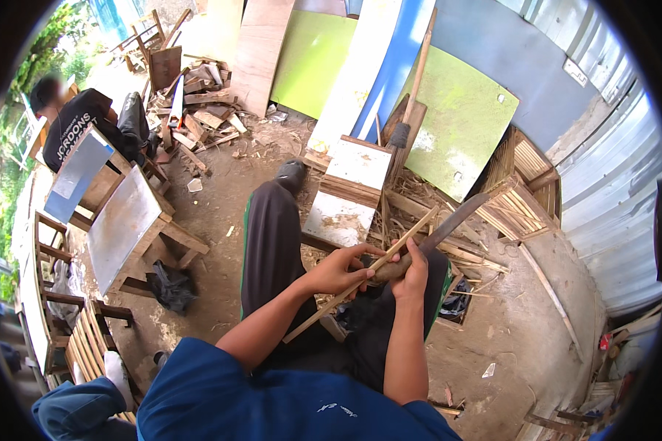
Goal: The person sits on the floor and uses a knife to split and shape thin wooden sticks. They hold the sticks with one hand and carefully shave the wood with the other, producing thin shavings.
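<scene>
In front of my lap, my left hand [340, 272] pinches a long thin wooden strip [318, 314]. The strip slants from near my left forearm up to the right. My right hand [410, 273] is wrapped round the thick handle of a machete [454, 224], its dark blade pointing up and away to the right. Strip and machete lie close alongside each other where the hands meet. My fingers partly cover the handle and the strip's middle.
White-topped wooden blocks [346, 198] stand beyond my knees, beside a long-handled tool [412, 95]. Grey-topped tables [125, 220] are at the left, near a seated person [81, 125]. A scrap-wood pile [206, 95] lies behind, bundled slats [518, 202] at the right.
</scene>
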A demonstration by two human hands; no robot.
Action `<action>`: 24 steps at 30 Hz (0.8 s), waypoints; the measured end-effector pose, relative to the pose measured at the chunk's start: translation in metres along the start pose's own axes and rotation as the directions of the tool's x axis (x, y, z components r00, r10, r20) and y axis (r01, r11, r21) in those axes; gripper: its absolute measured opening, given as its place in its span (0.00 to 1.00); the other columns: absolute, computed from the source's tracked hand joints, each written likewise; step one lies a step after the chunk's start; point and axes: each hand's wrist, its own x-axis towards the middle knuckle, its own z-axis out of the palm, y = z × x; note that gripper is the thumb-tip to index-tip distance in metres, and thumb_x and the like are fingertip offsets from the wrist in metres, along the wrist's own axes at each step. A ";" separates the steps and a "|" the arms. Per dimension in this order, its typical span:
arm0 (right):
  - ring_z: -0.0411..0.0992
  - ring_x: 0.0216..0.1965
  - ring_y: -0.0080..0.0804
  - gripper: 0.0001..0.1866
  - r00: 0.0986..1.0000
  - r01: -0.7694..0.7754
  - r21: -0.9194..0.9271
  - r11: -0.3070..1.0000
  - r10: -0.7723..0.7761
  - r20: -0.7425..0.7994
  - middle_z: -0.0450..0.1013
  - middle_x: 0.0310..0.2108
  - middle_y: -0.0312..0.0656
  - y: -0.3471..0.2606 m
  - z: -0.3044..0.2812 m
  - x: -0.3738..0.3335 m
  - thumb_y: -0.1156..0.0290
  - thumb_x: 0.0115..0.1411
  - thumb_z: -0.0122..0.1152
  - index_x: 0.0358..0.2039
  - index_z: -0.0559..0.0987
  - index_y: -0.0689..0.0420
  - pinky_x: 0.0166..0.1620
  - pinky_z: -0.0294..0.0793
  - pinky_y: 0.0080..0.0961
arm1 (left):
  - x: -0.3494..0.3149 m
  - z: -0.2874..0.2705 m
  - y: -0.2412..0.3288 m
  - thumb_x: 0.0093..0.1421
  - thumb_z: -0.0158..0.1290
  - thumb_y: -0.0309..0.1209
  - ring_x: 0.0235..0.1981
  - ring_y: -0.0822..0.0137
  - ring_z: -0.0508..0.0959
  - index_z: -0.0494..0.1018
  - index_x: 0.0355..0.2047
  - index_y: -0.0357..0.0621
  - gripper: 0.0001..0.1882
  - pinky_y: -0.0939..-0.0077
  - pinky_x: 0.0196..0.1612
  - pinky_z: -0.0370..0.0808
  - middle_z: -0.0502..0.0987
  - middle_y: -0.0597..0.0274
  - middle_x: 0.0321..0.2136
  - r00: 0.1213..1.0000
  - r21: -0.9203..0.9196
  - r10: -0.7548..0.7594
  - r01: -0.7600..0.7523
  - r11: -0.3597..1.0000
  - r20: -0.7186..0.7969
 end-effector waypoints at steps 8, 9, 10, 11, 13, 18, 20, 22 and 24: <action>0.72 0.30 0.25 0.11 1.000 0.014 0.096 0.995 -0.013 -0.012 0.76 0.34 0.45 0.014 -0.010 0.045 0.70 0.69 0.60 0.46 0.77 0.63 0.37 0.75 0.23 | -0.033 -0.003 -0.018 0.74 0.46 0.50 0.44 0.63 0.81 0.63 0.68 0.41 0.32 0.66 0.45 0.82 0.72 0.48 0.58 0.989 -0.309 0.142 -0.146 0.940 -0.035; 0.72 0.30 0.25 0.10 1.000 -0.006 0.153 0.988 0.007 -0.010 0.76 0.35 0.44 0.017 -0.013 0.051 0.69 0.69 0.60 0.46 0.76 0.62 0.37 0.75 0.23 | -0.037 -0.003 -0.021 0.73 0.44 0.55 0.48 0.60 0.80 0.63 0.68 0.40 0.35 0.63 0.48 0.81 0.67 0.47 0.63 0.977 -0.334 0.198 -0.214 0.918 -0.081; 0.72 0.30 0.24 0.10 1.000 -0.021 0.212 0.977 0.024 -0.013 0.76 0.35 0.44 0.020 -0.016 0.056 0.69 0.70 0.59 0.45 0.76 0.61 0.37 0.76 0.23 | -0.039 -0.003 -0.024 0.72 0.42 0.60 0.53 0.58 0.78 0.62 0.68 0.40 0.39 0.61 0.50 0.80 0.63 0.47 0.68 0.959 -0.362 0.258 -0.284 0.888 -0.121; 0.72 0.31 0.23 0.08 0.996 -0.069 0.270 0.960 0.082 -0.036 0.76 0.36 0.43 0.022 -0.019 0.062 0.69 0.71 0.58 0.44 0.75 0.60 0.38 0.77 0.23 | -0.042 -0.002 -0.025 0.70 0.26 0.69 0.61 0.53 0.74 0.67 0.66 0.39 0.47 0.58 0.56 0.77 0.56 0.47 0.72 0.935 -0.213 0.222 -0.285 0.935 -0.277; 0.72 0.31 0.24 0.08 0.995 -0.085 0.303 0.949 0.095 -0.019 0.76 0.36 0.43 0.028 -0.025 0.071 0.69 0.71 0.57 0.44 0.74 0.60 0.39 0.78 0.23 | -0.046 -0.006 -0.025 0.68 0.20 0.72 0.62 0.50 0.72 0.71 0.62 0.38 0.52 0.53 0.62 0.71 0.57 0.46 0.72 0.871 -0.383 0.305 -0.452 0.806 -0.385; 0.72 0.33 0.24 0.09 0.996 -0.079 0.345 0.935 0.091 -0.018 0.75 0.37 0.44 0.037 -0.034 0.083 0.70 0.73 0.55 0.45 0.73 0.62 0.40 0.79 0.23 | -0.049 -0.007 -0.013 0.65 0.10 0.74 0.64 0.42 0.69 0.82 0.39 0.33 0.60 0.45 0.68 0.60 0.75 0.35 0.56 0.516 -0.090 0.692 -0.829 0.552 -0.505; 0.72 0.33 0.24 0.09 0.994 -0.065 0.342 0.938 0.093 -0.064 0.75 0.37 0.44 0.037 -0.033 0.085 0.69 0.73 0.55 0.45 0.73 0.63 0.40 0.79 0.23 | -0.046 0.009 -0.006 0.66 0.13 0.74 0.51 0.41 0.76 0.77 0.23 0.34 0.57 0.44 0.57 0.70 0.81 0.38 0.40 0.466 -0.059 0.696 -0.850 0.523 -0.547; 0.73 0.33 0.25 0.10 0.993 -0.102 0.355 0.929 0.115 -0.016 0.75 0.39 0.45 0.036 -0.031 0.085 0.70 0.72 0.56 0.45 0.74 0.64 0.40 0.79 0.24 | -0.040 0.014 0.006 0.66 0.12 0.73 0.40 0.46 0.81 0.72 0.15 0.35 0.56 0.51 0.46 0.77 0.82 0.42 0.32 0.433 -0.015 0.797 -0.882 0.471 -0.422; 0.73 0.34 0.25 0.10 0.990 -0.139 0.349 0.927 0.142 0.018 0.75 0.39 0.45 0.035 -0.028 0.083 0.70 0.71 0.58 0.44 0.75 0.65 0.41 0.80 0.25 | -0.036 0.019 0.022 0.66 0.16 0.74 0.20 0.60 0.74 0.58 0.10 0.44 0.49 0.67 0.28 0.71 0.78 0.51 0.21 0.427 -0.194 0.784 -0.904 0.381 -0.450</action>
